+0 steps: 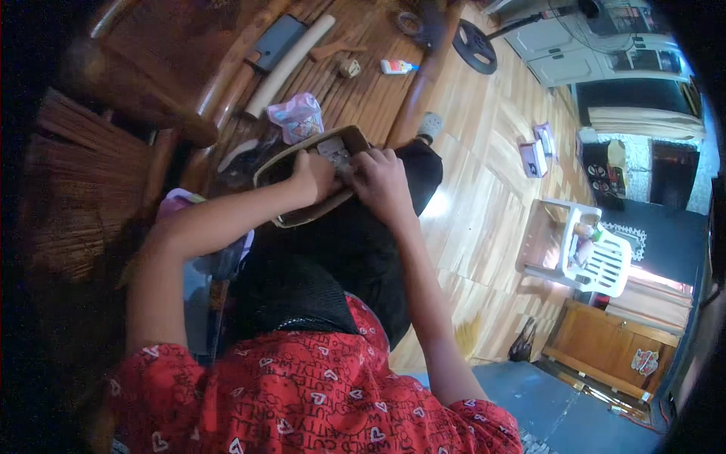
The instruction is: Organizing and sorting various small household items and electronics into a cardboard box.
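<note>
An open tan box or basket (311,214) with raised walls rests at my lap, beside the wooden bench. Inside it, my left hand (315,175) reaches in with its fingers bent down, their tips hidden. My right hand (379,177) is at the box's right end, fingers curled over small greyish, partly clear items (336,150) that I cannot name. Whether either hand grips something cannot be made out. Just beyond the box lies a pink and white printed plastic pouch (297,118).
On the slatted wooden bench are a cardboard tube (292,65), a dark flat case (278,42), a small white glue bottle (399,67) and a roll of tape (409,23). A straw broom (85,193) stands at left. A white plastic chair (604,258) stands on the floor at right.
</note>
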`<act>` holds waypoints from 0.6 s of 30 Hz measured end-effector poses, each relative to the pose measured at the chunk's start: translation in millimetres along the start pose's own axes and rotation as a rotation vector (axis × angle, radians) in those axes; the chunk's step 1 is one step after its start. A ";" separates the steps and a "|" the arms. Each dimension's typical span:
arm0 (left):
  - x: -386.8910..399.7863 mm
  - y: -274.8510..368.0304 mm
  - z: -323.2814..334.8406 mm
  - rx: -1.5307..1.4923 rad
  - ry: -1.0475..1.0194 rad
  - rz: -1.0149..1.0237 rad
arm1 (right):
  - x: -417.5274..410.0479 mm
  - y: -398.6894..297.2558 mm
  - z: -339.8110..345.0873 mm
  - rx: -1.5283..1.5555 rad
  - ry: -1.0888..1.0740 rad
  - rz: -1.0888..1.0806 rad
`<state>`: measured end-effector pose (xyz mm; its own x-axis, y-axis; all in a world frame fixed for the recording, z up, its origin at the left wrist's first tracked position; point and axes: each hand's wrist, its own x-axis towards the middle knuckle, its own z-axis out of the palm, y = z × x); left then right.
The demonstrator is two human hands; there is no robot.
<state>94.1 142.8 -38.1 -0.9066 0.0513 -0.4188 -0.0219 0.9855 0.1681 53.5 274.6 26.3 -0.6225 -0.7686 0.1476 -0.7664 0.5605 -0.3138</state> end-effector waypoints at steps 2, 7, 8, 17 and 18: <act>2.2 -2.0 3.0 -0.071 0.035 0.042 | 0.0 0.7 2.2 -0.031 0.006 0.012; 1.9 -5.0 9.3 -0.038 0.137 0.061 | 2.1 -3.1 5.1 -0.177 -0.033 -0.026; 0.8 -4.5 9.8 -0.021 0.142 0.060 | 3.4 -3.7 5.8 -0.180 -0.044 -0.024; -2.0 -4.3 14.7 -0.188 0.219 0.047 | 21.2 -7.4 27.8 -0.440 -0.197 -0.060; -0.9 -5.2 16.3 -0.160 0.221 0.071 | 23.2 -8.8 31.7 -0.469 -0.213 -0.035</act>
<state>101.9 140.3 -53.1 -0.9777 0.0652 -0.1994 -0.0057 0.9419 0.3360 50.9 242.1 2.7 -0.5866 -0.8077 -0.0588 -0.8052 0.5738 0.1498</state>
